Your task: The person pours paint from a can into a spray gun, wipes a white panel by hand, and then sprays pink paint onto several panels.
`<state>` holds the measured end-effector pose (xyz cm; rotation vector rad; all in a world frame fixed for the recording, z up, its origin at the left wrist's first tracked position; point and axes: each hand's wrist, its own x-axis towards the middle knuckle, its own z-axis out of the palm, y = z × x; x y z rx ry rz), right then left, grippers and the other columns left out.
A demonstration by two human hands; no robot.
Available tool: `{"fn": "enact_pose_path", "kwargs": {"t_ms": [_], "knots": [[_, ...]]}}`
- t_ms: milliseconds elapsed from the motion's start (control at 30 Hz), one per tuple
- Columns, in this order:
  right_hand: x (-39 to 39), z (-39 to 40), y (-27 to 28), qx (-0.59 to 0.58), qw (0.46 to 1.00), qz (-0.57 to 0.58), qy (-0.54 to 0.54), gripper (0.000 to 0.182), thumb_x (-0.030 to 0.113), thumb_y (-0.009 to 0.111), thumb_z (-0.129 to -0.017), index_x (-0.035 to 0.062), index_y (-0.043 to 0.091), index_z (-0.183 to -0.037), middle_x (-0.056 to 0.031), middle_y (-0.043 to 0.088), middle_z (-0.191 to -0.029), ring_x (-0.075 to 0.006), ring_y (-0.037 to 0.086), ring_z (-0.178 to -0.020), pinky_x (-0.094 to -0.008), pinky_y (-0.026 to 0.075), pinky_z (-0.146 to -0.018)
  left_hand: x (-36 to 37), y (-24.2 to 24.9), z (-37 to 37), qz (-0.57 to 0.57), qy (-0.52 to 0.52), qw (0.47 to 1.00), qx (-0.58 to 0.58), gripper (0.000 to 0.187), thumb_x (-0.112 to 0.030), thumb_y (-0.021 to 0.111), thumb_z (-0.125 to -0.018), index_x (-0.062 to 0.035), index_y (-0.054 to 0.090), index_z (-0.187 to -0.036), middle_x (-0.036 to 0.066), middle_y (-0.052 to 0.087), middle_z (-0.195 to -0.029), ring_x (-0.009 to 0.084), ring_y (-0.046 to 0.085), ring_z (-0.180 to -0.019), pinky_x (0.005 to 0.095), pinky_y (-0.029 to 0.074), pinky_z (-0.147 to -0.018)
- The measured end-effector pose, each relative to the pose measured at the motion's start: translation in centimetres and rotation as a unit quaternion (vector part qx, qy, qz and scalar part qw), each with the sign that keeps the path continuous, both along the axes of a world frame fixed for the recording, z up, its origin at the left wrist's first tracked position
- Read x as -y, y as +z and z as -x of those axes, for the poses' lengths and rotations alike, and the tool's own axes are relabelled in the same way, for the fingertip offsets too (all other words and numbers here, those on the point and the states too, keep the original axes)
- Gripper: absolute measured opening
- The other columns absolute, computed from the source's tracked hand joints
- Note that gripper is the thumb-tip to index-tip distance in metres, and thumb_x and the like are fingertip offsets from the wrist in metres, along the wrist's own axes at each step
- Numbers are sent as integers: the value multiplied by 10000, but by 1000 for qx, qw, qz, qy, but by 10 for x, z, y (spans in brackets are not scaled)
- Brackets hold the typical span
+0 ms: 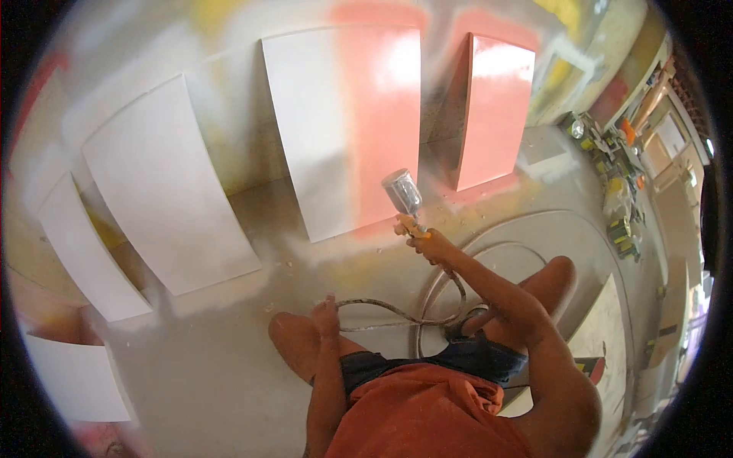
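Observation:
My right hand (pixel 434 248) is wrapped round the handle of a paint spray gun (pixel 412 227), with a grey, paint-smeared cup (pixel 402 188) on top. The gun points toward a large upright panel (pixel 305 114), white on its left part and glossy pink on its right. By my bent left knee, my left hand (pixel 326 317) is closed on a loop of the air hose (pixel 374 303). That hose runs from the gun's handle down in a curve. To the right of the large panel leans a narrower, wholly pink panel (pixel 500 107).
Several white panels (pixel 172 183) lean along the wall at left. Hose coils (pixel 534 216) cross the grey floor around my right leg. Cans and clutter (pixel 611 172) line the right side. A pale board (pixel 603 320) lies near my right knee.

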<state>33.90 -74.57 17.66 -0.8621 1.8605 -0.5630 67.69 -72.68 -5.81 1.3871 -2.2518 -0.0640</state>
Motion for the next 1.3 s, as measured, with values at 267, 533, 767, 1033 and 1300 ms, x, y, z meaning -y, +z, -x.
{"fn": "enact_pose_path", "kwargs": {"t_ms": [267,533,767,1033,1300], "knots": [[91,6,97,-37,905,419,-65,297,314,641,-904,44,575,-801,29,508,-627,-84,463,-525,-277,401,-474,-11,98,21,-372,188,820,-391,481,-254,536,-948,-24,436,-537,-7,362,-526,122,321,-525,350,281,-491],[84,7,93,15,882,469,-47,332,361,622,-925,47,565,-831,34,527,-685,-49,482,-639,-254,409,-566,-3,33,5,-244,148,949,-137,198,-239,584,-916,-43,609,-921,58,588,-677,209,566,-610,371,446,-598],[9,-10,-9,2,999,52,10,270,301,673,-850,42,615,-896,-39,548,-642,-118,498,-504,-302,412,-466,-2,19,-7,-129,91,983,94,316,-221,641,-858,-136,589,-1157,114,663,-793,310,641,-734,440,490,-670],[59,-23,55,-93,950,297,-37,294,292,659,-884,22,630,-996,-6,577,-709,-74,496,-692,-303,441,-602,-13,111,15,-310,204,856,-359,389,-244,563,-933,1,542,-631,16,496,-579,139,438,-531,335,349,-500],[108,-20,138,44,851,517,-82,253,249,627,-932,22,574,-834,52,483,-714,-48,418,-672,-240,382,-591,-12,71,13,-380,223,709,-550,388,-245,554,-931,-15,533,-619,1,475,-571,120,437,-503,297,323,-462]]}}
